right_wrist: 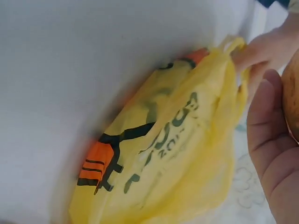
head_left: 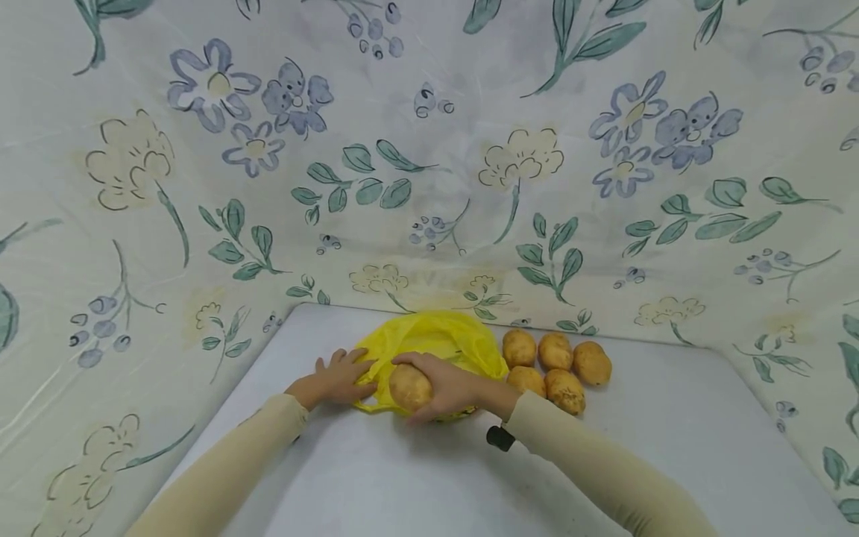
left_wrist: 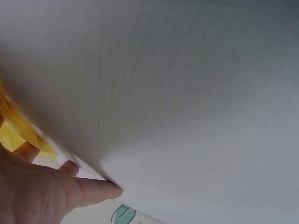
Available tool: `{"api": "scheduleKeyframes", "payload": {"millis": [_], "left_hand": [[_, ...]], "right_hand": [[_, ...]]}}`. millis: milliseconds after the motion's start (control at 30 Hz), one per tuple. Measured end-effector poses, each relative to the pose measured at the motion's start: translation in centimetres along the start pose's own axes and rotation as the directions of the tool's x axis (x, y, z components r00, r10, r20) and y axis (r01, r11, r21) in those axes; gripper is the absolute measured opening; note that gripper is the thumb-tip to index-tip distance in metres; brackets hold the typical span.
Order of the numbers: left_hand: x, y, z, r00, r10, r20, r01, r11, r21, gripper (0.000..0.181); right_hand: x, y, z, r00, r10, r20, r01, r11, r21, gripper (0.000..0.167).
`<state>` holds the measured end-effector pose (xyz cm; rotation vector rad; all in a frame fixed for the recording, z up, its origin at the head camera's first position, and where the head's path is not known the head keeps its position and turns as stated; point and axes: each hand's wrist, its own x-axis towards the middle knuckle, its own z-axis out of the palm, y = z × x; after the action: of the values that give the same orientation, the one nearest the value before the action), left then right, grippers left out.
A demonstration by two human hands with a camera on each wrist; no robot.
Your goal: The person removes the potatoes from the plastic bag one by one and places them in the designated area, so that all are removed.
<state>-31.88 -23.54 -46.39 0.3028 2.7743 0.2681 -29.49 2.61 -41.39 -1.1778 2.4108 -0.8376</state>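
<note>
In the head view a crumpled yellow plastic bag (head_left: 439, 327) lies toward the back of the white table. My right hand (head_left: 452, 384) grips a potato (head_left: 411, 388) in front of the bag's opening, thumb and fingers round its sides. At the bag's left edge, my left hand (head_left: 338, 379) rests with fingers spread, touching the plastic. The left wrist view shows that hand (left_wrist: 42, 191) with an extended digit and a strip of yellow bag (left_wrist: 18, 128). Dark and orange print covers the bag (right_wrist: 187, 163) in the right wrist view, where the held potato (right_wrist: 293, 98) is partly cut off.
Several potatoes (head_left: 555, 350) sit in two rows just right of the bag, partly behind my right forearm. The white table (head_left: 403, 485) meets a flower-patterned sheet (head_left: 456, 216) at its back and sides. A dark object (head_left: 499, 438) is at my right wrist.
</note>
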Motion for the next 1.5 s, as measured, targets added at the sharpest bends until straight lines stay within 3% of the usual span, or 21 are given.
{"api": "scheduleKeyframes", "payload": {"millis": [200, 433, 667, 967, 1067, 1233, 1500], "left_hand": [[0.1, -0.3, 0.1, 1.0, -0.006, -0.002, 0.006, 1.0, 0.019, 0.066], [0.0, -0.3, 0.1, 1.0, 0.014, -0.003, -0.014, 1.0, 0.001, 0.066], [0.0, -0.2, 0.4, 1.0, 0.007, -0.008, -0.007, 1.0, 0.004, 0.065], [-0.4, -0.1, 0.9, 1.0, 0.018, 0.008, -0.017, 0.999, -0.041, 0.066], [-0.5, -0.2, 0.8, 1.0, 0.018, 0.003, -0.018, 1.0, -0.025, 0.066], [-0.5, -0.4, 0.4, 1.0, 0.021, -0.006, -0.021, 1.0, -0.004, 0.066], [-0.4, -0.3, -0.1, 1.0, 0.0, 0.009, 0.0, 1.0, 0.003, 0.067]], "right_hand": [[-1.9, -0.5, -0.9, 0.998, -0.061, -0.032, 0.062, 0.998, 0.026, 0.092], [-4.7, 0.8, -2.9, 0.997, 0.003, -0.076, 0.011, 0.983, 0.183, 0.091], [-8.6, 3.2, -5.4, 0.983, 0.062, -0.174, -0.029, 0.982, 0.187, 0.091], [-12.9, 5.8, -7.7, 0.935, 0.238, -0.265, -0.187, 0.961, 0.201, 0.089], [-14.2, 6.2, -8.5, 0.908, 0.282, -0.311, -0.245, 0.958, 0.152, 0.088], [-16.0, 7.4, -9.0, 0.886, 0.286, -0.366, -0.234, 0.955, 0.181, 0.09], [-18.4, 10.2, -8.1, 0.847, 0.303, -0.436, -0.225, 0.949, 0.223, 0.091]]}}
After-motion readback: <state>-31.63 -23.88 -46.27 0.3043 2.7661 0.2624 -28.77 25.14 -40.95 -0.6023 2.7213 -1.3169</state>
